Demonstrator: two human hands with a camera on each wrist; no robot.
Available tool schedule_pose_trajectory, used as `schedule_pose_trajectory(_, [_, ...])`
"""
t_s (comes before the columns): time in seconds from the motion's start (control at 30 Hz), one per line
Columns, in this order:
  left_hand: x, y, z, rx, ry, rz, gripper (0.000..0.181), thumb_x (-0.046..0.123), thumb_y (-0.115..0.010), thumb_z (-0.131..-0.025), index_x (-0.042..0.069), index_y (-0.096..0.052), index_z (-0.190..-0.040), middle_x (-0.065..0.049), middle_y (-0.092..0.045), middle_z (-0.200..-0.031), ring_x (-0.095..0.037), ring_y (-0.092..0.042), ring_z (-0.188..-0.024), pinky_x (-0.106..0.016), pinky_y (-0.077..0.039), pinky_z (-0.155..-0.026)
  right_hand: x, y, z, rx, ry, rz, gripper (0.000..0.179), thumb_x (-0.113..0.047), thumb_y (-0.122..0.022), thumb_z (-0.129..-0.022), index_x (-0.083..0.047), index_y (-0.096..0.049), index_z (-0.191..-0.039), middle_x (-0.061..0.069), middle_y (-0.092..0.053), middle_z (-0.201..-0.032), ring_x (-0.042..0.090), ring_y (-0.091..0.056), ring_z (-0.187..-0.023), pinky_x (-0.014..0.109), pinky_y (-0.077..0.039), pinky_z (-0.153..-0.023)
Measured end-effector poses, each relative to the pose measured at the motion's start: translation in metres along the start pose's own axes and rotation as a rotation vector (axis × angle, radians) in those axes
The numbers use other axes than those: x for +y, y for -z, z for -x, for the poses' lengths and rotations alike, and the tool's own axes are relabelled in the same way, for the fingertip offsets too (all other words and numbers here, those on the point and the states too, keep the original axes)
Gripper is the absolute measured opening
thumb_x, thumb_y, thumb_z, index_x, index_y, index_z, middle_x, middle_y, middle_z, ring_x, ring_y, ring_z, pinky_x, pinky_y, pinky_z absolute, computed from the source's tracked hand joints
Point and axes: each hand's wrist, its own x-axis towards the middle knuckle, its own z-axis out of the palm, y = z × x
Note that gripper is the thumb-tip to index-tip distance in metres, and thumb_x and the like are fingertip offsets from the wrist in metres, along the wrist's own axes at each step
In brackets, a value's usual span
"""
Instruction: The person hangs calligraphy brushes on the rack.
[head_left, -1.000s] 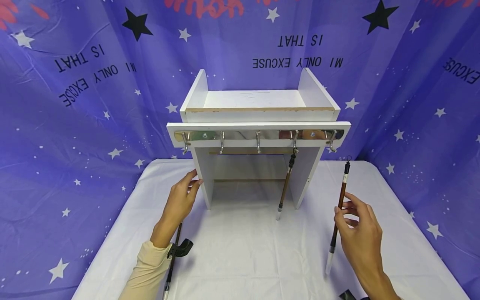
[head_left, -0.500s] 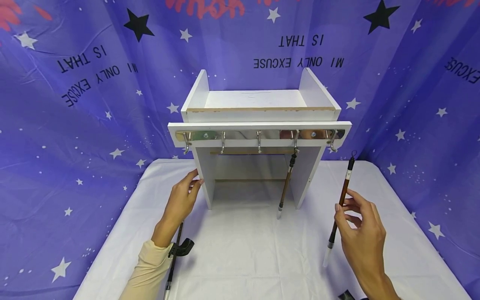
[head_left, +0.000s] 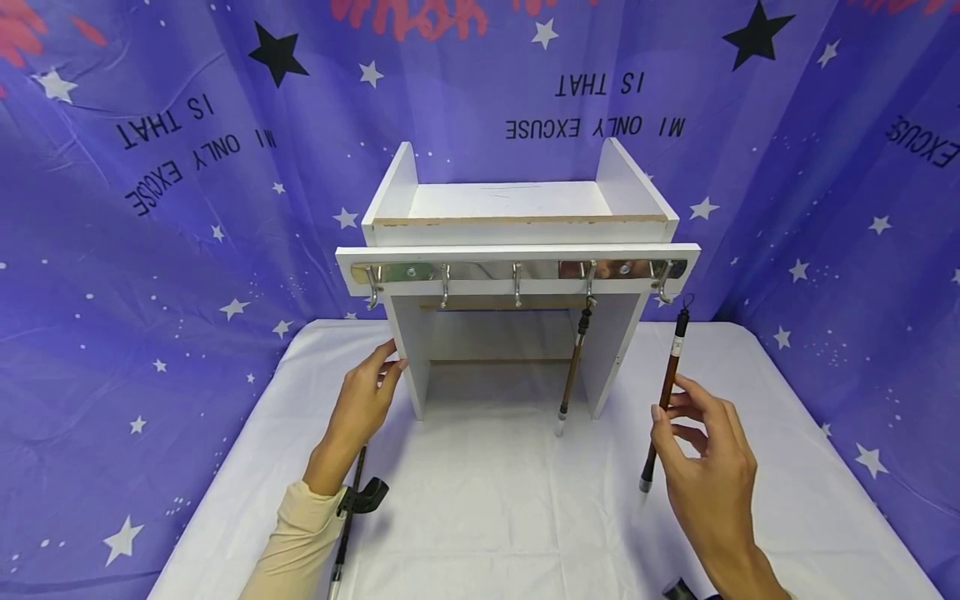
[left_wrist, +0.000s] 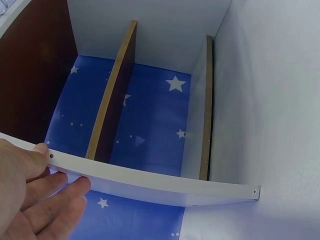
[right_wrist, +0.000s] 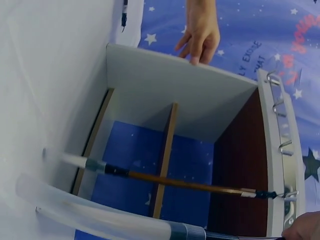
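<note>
In the head view my right hand (head_left: pixel 708 454) pinches a calligraphy brush (head_left: pixel 672 362) by its brown handle, between thumb and fingers. The brush stands nearly upright, clear cap down and black hanging loop up, close to the rightmost hook (head_left: pixel 663 283). A second brush (head_left: pixel 573 367) hangs by its loop from the hook just left of that one. My left hand (head_left: pixel 360 400) grips the front edge of the white shelf's left side panel (head_left: pixel 405 358). In the left wrist view the thumb lies on that panel's edge (left_wrist: pixel 140 174), fingers beneath. The held brush's cap (right_wrist: pixel 120 222) looms near in the right wrist view.
A third brush (head_left: pixel 343 542) lies on the white tablecloth (head_left: pixel 465 517) beneath my left forearm. Across the front of the shelf (head_left: pixel 517 200) runs a rail (head_left: pixel 480 271) with several metal hooks. A purple star-patterned curtain (head_left: pixel 225 183) surrounds the table's back and sides.
My right hand has lifted the brush a little and then shifted it left, toward the rightmost hook. My left hand keeps its hold on the shelf panel.
</note>
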Motion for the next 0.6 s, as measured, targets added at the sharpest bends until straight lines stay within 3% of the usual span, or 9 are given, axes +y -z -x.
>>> schedule_pose_trajectory(0.17, [-0.001, -0.001, 0.000, 0.003, 0.001, 0.002, 0.040, 0.021, -0.061, -0.110, 0.008, -0.060, -0.147, -0.017, -0.068, -0.141, -0.036, -0.074, -0.113, -0.056, -0.062, -0.093, -0.005, -0.006, 0.001, -0.018, 0.023, -0.023, 0.056, 0.014, -0.074, -0.088, -0.001, -0.064, -0.142, 0.012, -0.064, -0.112, 0.002, -0.064, -0.107, 0.007, -0.055, -0.086])
schedule_pose_trajectory(0.43, [-0.001, -0.002, 0.000, 0.007, -0.001, 0.004, 0.039, 0.021, -0.061, -0.109, 0.008, -0.060, -0.146, -0.017, -0.067, -0.141, -0.036, -0.074, -0.113, -0.056, -0.062, -0.093, -0.014, -0.016, 0.003, -0.076, 0.026, -0.040, 0.057, 0.013, -0.075, -0.089, -0.002, -0.062, -0.143, 0.013, -0.064, -0.113, 0.000, -0.062, -0.109, 0.007, -0.055, -0.087])
schedule_pose_trajectory(0.6, [-0.001, -0.001, 0.000, 0.007, 0.003, 0.001, 0.038, 0.020, -0.060, -0.110, 0.008, -0.060, -0.146, -0.017, -0.068, -0.140, -0.036, -0.075, -0.112, -0.056, -0.062, -0.093, -0.018, -0.026, 0.005, -0.100, 0.076, -0.067, 0.057, 0.014, -0.075, -0.088, -0.001, -0.063, -0.141, 0.013, -0.064, -0.111, 0.001, -0.062, -0.107, 0.008, -0.056, -0.086])
